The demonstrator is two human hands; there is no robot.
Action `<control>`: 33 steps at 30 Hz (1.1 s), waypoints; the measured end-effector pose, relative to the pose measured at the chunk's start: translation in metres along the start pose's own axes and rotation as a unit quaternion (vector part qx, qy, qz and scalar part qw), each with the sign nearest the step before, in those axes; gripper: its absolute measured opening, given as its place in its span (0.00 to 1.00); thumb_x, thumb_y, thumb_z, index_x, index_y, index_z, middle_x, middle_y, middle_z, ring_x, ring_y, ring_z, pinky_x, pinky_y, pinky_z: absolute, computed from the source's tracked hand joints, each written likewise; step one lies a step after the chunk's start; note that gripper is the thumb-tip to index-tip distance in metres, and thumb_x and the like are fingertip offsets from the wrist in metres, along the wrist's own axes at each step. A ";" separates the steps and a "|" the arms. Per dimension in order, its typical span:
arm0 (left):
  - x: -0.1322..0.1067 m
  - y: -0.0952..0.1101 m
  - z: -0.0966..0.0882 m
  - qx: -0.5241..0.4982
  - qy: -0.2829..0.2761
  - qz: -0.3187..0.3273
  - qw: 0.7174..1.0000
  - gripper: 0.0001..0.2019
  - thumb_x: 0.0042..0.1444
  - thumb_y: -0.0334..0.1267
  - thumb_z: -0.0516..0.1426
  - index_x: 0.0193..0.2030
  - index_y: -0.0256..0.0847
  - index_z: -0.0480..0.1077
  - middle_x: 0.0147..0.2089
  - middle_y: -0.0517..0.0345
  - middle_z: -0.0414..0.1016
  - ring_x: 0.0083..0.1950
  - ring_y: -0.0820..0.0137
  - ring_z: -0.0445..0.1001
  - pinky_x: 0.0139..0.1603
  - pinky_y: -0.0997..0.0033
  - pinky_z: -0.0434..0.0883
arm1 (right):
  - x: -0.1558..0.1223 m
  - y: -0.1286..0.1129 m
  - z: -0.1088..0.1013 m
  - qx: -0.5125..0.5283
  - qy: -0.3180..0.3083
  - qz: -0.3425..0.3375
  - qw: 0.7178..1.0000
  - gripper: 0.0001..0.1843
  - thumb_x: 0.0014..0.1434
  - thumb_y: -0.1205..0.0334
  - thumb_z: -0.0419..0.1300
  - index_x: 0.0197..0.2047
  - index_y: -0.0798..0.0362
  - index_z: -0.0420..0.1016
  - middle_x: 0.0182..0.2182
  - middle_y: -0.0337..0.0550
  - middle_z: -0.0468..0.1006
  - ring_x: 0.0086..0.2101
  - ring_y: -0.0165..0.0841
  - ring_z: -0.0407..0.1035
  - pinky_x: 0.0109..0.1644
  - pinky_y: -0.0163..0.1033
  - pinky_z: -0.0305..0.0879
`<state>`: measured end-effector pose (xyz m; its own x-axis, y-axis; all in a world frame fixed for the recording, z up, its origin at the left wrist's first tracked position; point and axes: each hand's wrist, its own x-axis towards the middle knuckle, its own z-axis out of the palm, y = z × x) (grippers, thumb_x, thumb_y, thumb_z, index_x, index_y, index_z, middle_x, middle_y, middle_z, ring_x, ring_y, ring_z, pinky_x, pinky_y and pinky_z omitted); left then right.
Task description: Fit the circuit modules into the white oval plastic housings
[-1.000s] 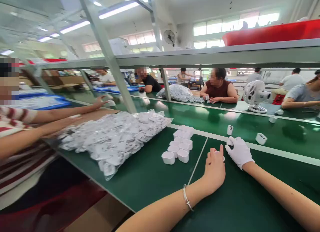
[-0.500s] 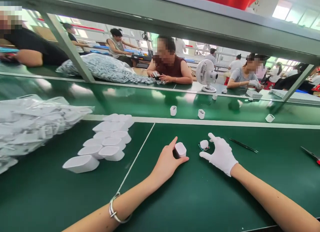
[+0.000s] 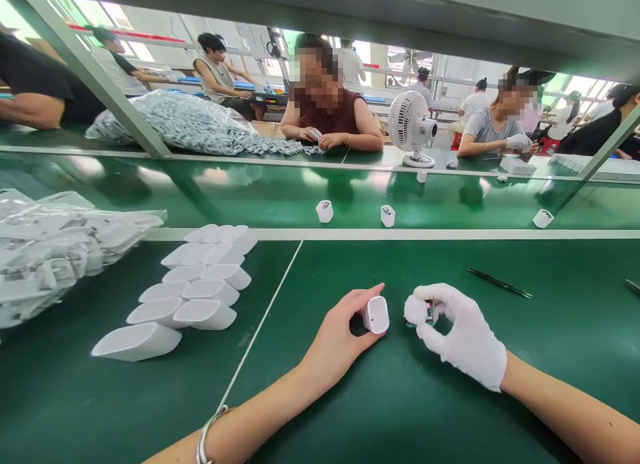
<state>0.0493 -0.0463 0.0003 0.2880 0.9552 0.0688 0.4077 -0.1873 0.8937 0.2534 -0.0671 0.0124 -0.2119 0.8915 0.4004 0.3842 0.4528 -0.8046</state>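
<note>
My left hand [image 3: 336,327], bare with a silver bangle at the wrist, grips a small white plastic housing [image 3: 379,315] between thumb and fingers. Its rounded end, with a small dark slot, faces me. To the right, my right hand [image 3: 461,331] wears a white glove. Thumb and forefinger close on a small circuit board [image 3: 429,312], which carries a round white part [image 3: 415,311]. A narrow gap separates housing and board. Black tweezers [image 3: 500,282] lie beyond my right hand.
White shells [image 3: 207,312] stand in rows at left, beside a clear bag of white parts [image 3: 75,244]. Several white housings [image 3: 325,211] sit on the green belt [image 3: 250,204] ahead. A shelf post [image 3: 100,77] slants at left. Co-workers sit across, near a white fan [image 3: 412,127].
My right hand has closed on the circuit board, which lay on the table between its spread fingers. My left hand has tilted the housing, and the view has shifted slightly.
</note>
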 end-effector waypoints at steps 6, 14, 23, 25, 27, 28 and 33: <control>-0.001 0.006 0.001 0.017 -0.031 0.018 0.999 0.22 0.46 0.32 0.60 0.50 0.49 0.70 0.44 0.59 0.68 0.45 0.66 0.70 0.48 0.66 0.68 | -0.005 -0.009 0.009 -0.009 -0.030 -0.168 0.985 0.30 0.50 0.79 0.56 0.53 0.43 0.66 0.40 0.40 0.73 0.41 0.31 0.69 0.45 0.40 0.69; -0.005 0.007 -0.001 -0.115 -0.065 -0.056 0.990 0.19 0.44 0.37 0.62 0.45 0.45 0.67 0.40 0.61 0.71 0.22 0.75 0.68 0.21 0.73 0.67 | -0.009 -0.005 0.007 0.135 -0.004 0.015 0.991 0.23 0.50 0.74 0.61 0.49 0.46 0.72 0.46 0.44 0.73 0.43 0.32 0.71 0.42 0.37 0.74; -0.008 0.004 0.004 -0.114 -0.052 0.004 0.992 0.23 0.52 0.37 0.55 0.57 0.45 0.61 0.53 0.53 0.66 0.49 0.66 0.70 0.49 0.66 0.69 | -0.009 0.005 0.010 0.149 0.051 0.036 0.987 0.23 0.51 0.73 0.61 0.50 0.44 0.73 0.50 0.44 0.70 0.48 0.34 0.69 0.49 0.40 0.73; -0.006 0.002 0.003 -0.080 -0.021 -0.020 0.996 0.13 0.51 0.39 0.55 0.44 0.42 0.66 0.46 0.54 0.69 0.46 0.65 0.71 0.46 0.65 0.69 | -0.009 0.005 0.009 0.149 0.068 0.033 0.986 0.23 0.52 0.72 0.61 0.50 0.44 0.72 0.50 0.44 0.69 0.48 0.35 0.69 0.48 0.41 0.73; -0.004 -0.001 0.002 -0.042 0.015 -0.047 0.998 0.08 0.51 0.38 0.56 0.37 0.41 0.63 0.38 0.57 0.70 0.40 0.65 0.72 0.41 0.65 0.69 | -0.010 0.002 0.009 0.144 0.038 0.016 0.989 0.23 0.52 0.73 0.61 0.50 0.43 0.72 0.50 0.44 0.69 0.47 0.35 0.69 0.47 0.41 0.74; -0.003 -0.001 0.002 -0.031 0.027 -0.049 0.998 0.07 0.50 0.37 0.55 0.36 0.42 0.61 0.36 0.59 0.70 0.38 0.66 0.72 0.39 0.66 0.69 | -0.011 -0.001 0.009 0.136 0.006 0.004 0.991 0.24 0.52 0.74 0.61 0.50 0.43 0.72 0.49 0.44 0.69 0.46 0.34 0.70 0.45 0.39 0.74; -0.010 0.004 0.004 0.024 0.030 0.065 0.997 0.26 0.47 0.29 0.54 0.55 0.43 0.55 0.42 0.56 0.63 0.41 0.68 0.68 0.43 0.65 0.68 | -0.017 -0.012 0.014 0.162 -0.063 -0.067 0.983 0.27 0.51 0.75 0.61 0.51 0.40 0.71 0.44 0.40 0.72 0.38 0.28 0.71 0.40 0.34 0.74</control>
<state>0.0514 -0.0575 0.0010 0.2887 0.9342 0.2096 0.4120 -0.3189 0.8535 0.2400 -0.0881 0.0087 -0.3583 0.8059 0.4713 0.0441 0.5189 -0.8537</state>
